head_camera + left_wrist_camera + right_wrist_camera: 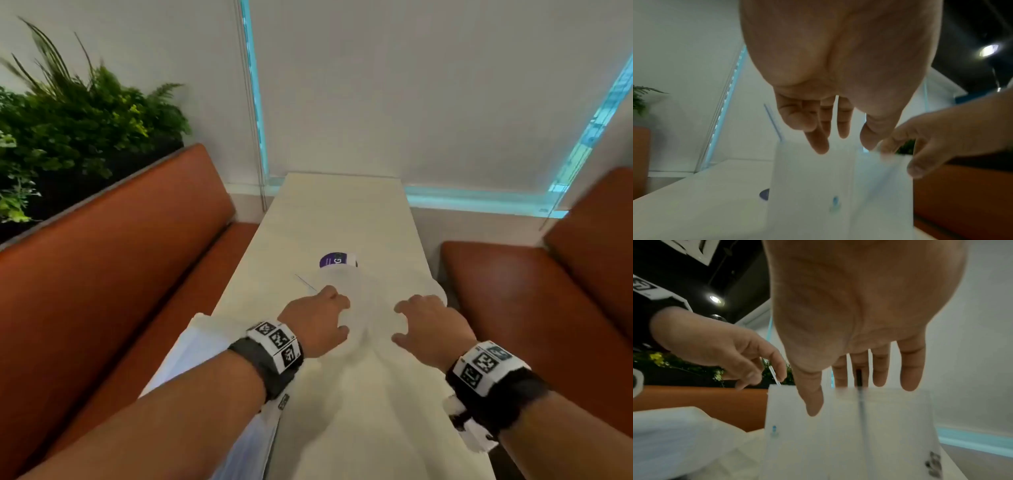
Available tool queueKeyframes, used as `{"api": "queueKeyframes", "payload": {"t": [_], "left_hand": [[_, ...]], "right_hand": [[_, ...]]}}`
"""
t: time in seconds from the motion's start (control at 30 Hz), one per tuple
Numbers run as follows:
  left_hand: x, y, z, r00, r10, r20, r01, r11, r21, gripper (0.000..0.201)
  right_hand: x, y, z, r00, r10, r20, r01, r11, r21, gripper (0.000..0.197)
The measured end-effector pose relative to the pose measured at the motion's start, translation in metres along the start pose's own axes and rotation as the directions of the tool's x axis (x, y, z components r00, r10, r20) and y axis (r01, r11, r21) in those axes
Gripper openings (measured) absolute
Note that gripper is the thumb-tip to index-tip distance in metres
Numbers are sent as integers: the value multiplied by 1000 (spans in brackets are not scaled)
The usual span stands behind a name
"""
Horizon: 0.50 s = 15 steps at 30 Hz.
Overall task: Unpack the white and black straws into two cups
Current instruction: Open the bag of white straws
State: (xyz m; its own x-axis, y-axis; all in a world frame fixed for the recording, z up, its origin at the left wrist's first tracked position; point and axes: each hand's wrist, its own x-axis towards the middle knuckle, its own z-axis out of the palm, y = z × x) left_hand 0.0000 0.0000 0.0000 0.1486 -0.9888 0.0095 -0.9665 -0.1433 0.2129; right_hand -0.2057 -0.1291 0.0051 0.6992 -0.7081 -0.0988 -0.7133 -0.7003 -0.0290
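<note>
Two translucent plastic cups stand side by side on the white table point(342, 212): the left cup point(809, 186) and the right cup point(890, 426). A thin white straw with a blue stripe point(773, 123) sticks out of the left cup's far left rim. A black straw point(860, 395) stands in the right cup. My left hand point(339, 311) hovers over the left cup with fingers point(819, 144) loosely extended, holding nothing. My right hand point(402, 322) hangs over the right cup, fingers point(910, 378) straight and spread above its rim.
A small purple-labelled object point(337, 259) lies just behind the cups. White plastic packaging point(205, 346) droops over the table's near left edge. Orange benches point(120, 257) flank the table, with plants point(68, 120) behind the left one. A wall closes the far end.
</note>
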Motion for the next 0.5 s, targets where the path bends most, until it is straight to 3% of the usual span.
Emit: {"api": "queueKeyframes", "payload": {"t": [0.1, 0.2, 0.5], "left_hand": [[13, 1, 18, 992, -69, 108, 61, 995, 75, 43], [15, 0, 29, 995, -91, 39, 87, 993, 74, 29], [-30, 11, 42, 994, 4, -108, 6, 996, 90, 19]], "right_hand": [[12, 4, 6, 998, 34, 55, -30, 997, -77, 39], [12, 6, 9, 997, 50, 65, -46, 997, -56, 24], [-50, 8, 17, 1000, -18, 5, 19, 994, -110, 19]]}}
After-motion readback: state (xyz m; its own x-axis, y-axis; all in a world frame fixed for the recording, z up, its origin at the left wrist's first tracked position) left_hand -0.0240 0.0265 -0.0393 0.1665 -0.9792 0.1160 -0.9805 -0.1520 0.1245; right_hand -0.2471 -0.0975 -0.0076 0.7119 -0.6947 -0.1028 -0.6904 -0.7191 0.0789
